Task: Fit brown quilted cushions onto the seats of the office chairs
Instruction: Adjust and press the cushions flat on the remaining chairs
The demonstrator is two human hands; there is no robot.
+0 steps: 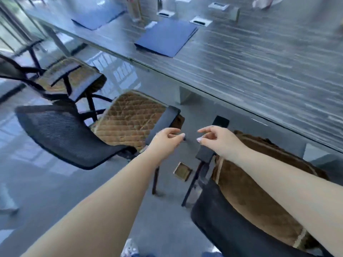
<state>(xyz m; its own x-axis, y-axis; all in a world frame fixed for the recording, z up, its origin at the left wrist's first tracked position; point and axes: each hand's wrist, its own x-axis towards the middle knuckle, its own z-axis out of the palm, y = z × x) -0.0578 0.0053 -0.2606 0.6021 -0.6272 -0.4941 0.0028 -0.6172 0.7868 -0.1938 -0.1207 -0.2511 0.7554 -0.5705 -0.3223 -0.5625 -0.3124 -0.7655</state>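
Observation:
Three black mesh office chairs stand along a long table. The middle chair (63, 134) carries a brown quilted cushion (128, 119) flat on its seat. The far left chair (16, 71) also has a brown cushion (74, 76) on it. On the right chair (228, 229) lies a darker, fuzzy brown cushion (246, 191) with a pale edge. My left hand (167, 140) hovers by the middle chair's right armrest (165, 121), fingers loosely curled, holding nothing. My right hand (217, 140) hangs above the right chair's left armrest (207, 151), fingers apart and empty.
The grey wood-grain table (259, 71) runs across the top right with blue folders (167, 38) and cable ports on it. A small brass floor box (182, 171) sits in the grey floor between the chairs. Glass walls are at the far left.

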